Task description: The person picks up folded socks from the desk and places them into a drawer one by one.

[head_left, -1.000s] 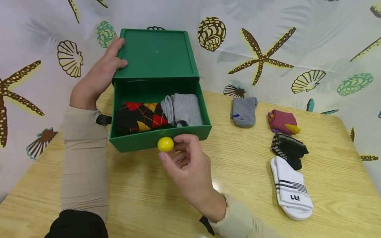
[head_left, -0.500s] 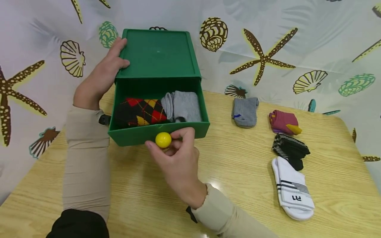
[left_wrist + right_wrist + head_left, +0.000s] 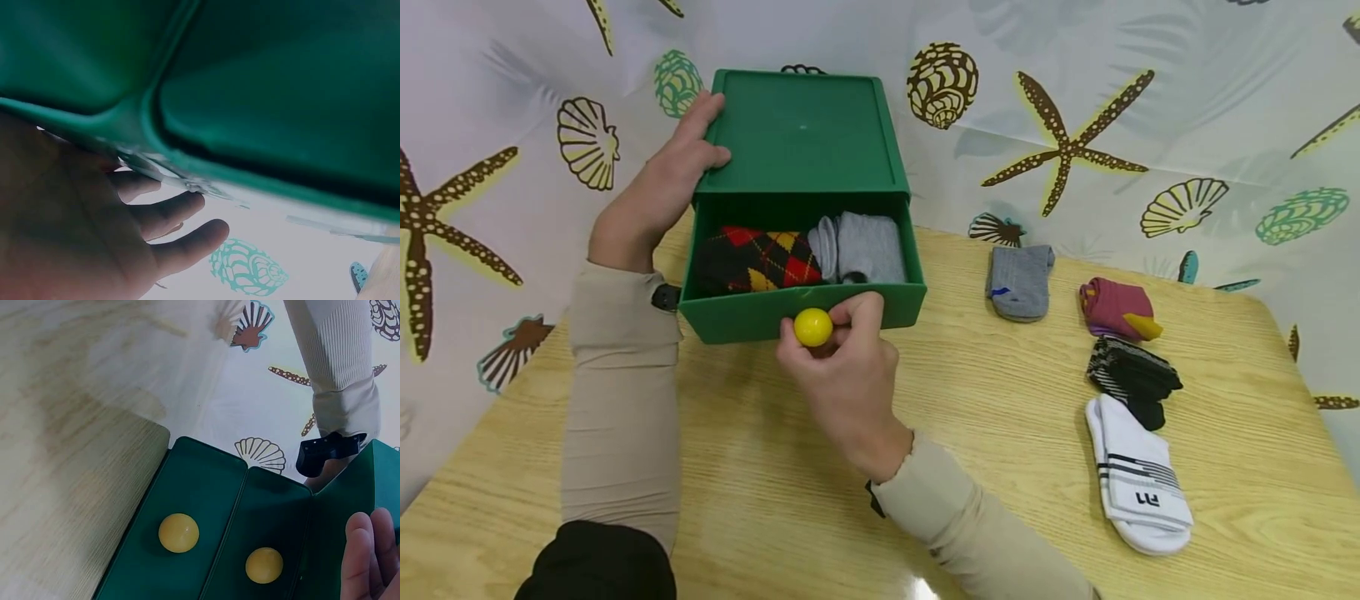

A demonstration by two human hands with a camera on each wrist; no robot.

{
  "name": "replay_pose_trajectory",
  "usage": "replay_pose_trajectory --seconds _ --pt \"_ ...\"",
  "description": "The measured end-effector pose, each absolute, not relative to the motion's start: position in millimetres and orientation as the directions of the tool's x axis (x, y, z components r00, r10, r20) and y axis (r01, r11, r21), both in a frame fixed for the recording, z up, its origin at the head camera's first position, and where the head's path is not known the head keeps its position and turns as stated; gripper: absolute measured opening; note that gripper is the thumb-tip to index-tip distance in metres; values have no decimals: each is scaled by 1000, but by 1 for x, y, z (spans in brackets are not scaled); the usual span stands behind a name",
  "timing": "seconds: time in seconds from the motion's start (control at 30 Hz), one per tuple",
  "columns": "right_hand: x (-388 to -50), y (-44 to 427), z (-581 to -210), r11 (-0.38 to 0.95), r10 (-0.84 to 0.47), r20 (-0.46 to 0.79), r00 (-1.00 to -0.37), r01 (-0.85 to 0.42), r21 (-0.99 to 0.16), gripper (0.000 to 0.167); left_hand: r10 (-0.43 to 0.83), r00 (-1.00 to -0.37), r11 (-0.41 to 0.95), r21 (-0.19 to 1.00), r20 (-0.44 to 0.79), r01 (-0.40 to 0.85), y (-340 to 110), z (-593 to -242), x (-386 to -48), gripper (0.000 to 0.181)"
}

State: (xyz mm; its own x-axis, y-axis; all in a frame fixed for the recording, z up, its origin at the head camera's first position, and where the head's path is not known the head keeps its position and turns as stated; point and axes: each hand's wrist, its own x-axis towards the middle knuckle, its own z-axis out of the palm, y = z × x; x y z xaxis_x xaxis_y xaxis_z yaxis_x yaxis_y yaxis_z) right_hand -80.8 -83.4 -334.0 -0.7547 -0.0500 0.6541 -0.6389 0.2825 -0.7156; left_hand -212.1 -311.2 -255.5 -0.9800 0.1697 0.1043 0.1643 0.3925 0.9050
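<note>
Right hand (image 3: pixel 846 375) on the yellow knob (image 3: pixel 813 327), and it's a clear pinch: thumb at the knob's left, forefinger at its right, the ball squeezed between them. That knob sits at the middle of the near face of the green drawer (image 3: pixel 737 319), which juts toward the near side from the green box (image 3: pixel 805 133). Over on the far left, the left hand (image 3: pixel 662 175) is braced against the box's left side, thumb over the top edge, and the left wrist view shows its fingers stretched out and spread. So the hands are well apart, the knob firmly with the right one, the left hand farther off and to the left of it.

Inside the drawer, a black, red and yellow argyle sock (image 3: pixel 760 260) lies left, a light grey sock (image 3: pixel 871 247) just beside it on the right. The right wrist view picks up two more yellow knobs (image 3: pixel 179 533) on green panels, clear of the fingers. Out right on the wooden table (image 3: pixel 1000 400): a grey sock (image 3: pixel 1020 282) far, then a maroon bundle (image 3: pixel 1116 308), a black bundle (image 3: pixel 1131 375) and, nearest, white socks (image 3: pixel 1138 475). Shell-and-starfish cloth (image 3: pixel 1225 125) hangs behind.
</note>
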Motion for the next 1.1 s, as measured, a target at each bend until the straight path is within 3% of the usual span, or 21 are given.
replay_pose_trajectory --seconds 0.43,1.1 --pt "-109 -93 -334 370 -3 704 -710 -655 -659 38 163 -976 398 895 146 200 -317 -257 -213 69" --pt "-155 -112 -328 398 21 615 -788 -558 -728 37 166 -974 385 899 155 209 -318 -260 -214 68"
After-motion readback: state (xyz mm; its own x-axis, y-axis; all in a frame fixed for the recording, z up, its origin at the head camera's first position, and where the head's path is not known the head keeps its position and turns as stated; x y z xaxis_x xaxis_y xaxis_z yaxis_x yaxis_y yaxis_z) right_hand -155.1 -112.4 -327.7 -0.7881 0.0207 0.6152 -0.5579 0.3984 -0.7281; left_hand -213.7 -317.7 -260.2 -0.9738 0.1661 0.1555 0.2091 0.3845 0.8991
